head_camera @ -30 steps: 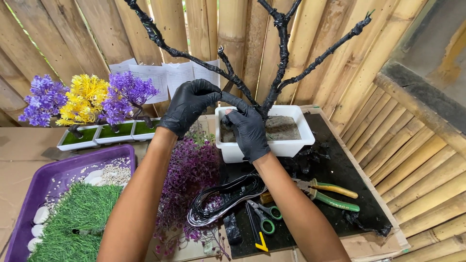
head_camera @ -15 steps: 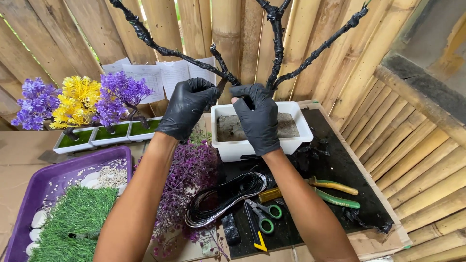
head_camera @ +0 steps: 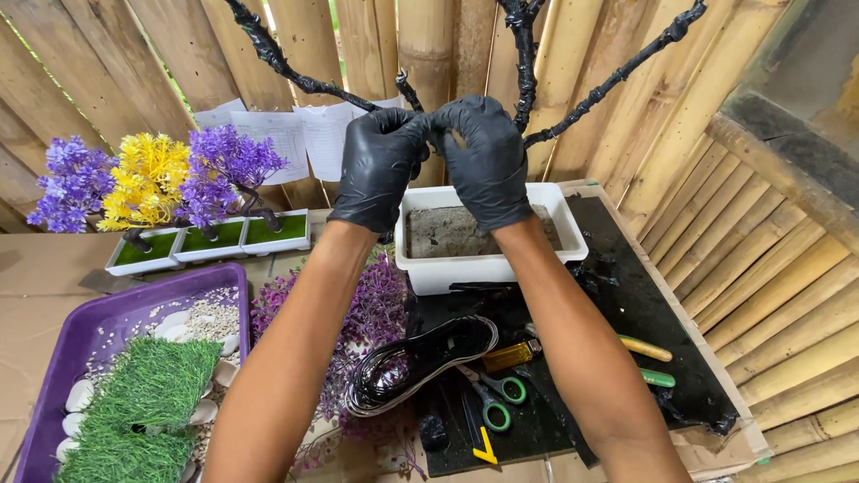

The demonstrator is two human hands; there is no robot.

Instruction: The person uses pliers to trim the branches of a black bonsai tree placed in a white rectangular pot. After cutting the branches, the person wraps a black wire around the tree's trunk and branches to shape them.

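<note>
Both hands wear black gloves and meet on the trunk of a black wrapped wire tree (head_camera: 523,63), above a white rectangular planter (head_camera: 490,266) filled with grey hardened base. My left hand (head_camera: 380,165) grips the tree where a left branch (head_camera: 295,76) forks off. My right hand (head_camera: 488,156) closes on the trunk beside it, fingertips touching the left hand's. The lower trunk is hidden behind my hands.
A coil of black wire (head_camera: 420,362), green-handled scissors (head_camera: 497,402), a lighter (head_camera: 512,355) and pliers (head_camera: 646,362) lie on a black mat. Purple foliage (head_camera: 367,313) is left of it. A purple tray (head_camera: 98,331) holds fake grass and pebbles. Small flowering trees (head_camera: 148,183) stand against the bamboo wall.
Both hands have risen from near the planter's rim up the trunk and come together at the branch fork. The view has tilted upward slightly.
</note>
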